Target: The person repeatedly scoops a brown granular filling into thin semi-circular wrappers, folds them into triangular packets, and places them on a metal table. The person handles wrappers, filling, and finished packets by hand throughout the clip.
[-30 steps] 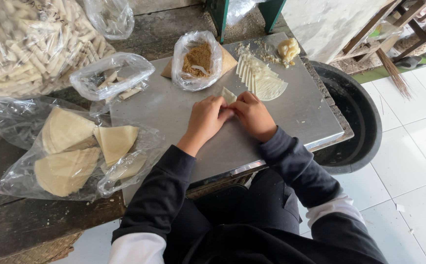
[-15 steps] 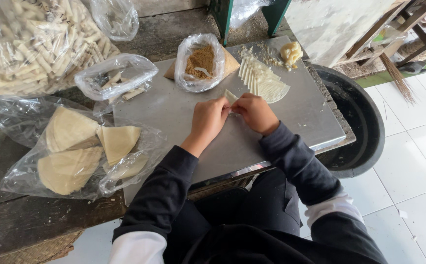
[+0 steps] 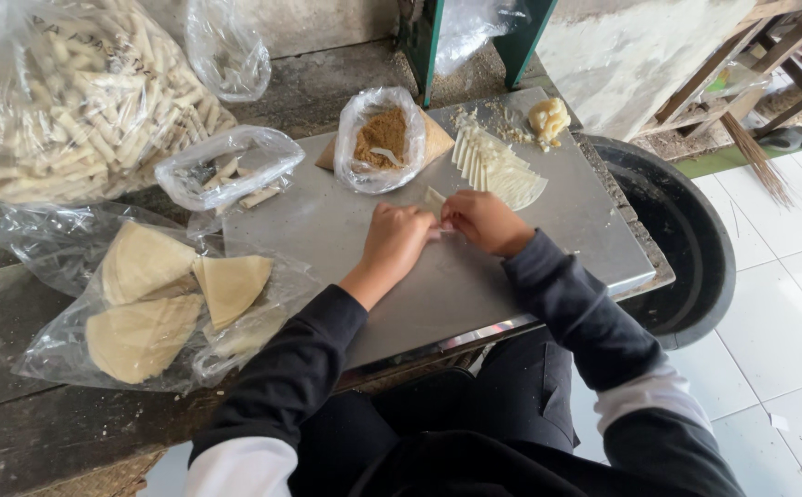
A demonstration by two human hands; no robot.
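Head view: we pinch the small pale triangular wrapper (image 3: 435,199) between left hand (image 3: 399,241) and right hand (image 3: 482,221), fingertips closed on it; we should roll tightly, with even pressure.

Pretty even daylight here, soft and diffuse, nothing harsh. The grey metal work tray (image 3: 327,230) has a dull sheen rather than real glare, and the hands throw only faint, short shadows onto it. Brightest patch is the white floor tiles (image 3: 788,313) at the lower right, close to blown out. The clear plastic bags (image 3: 226,170) in the upper left catch small white highlights on their creases. Wide-angle lens, so lines bend a bit toward the frame edges. Focus is decent in the centre; the dark sleeves (image 3: 567,304) at the bottom lose detail.
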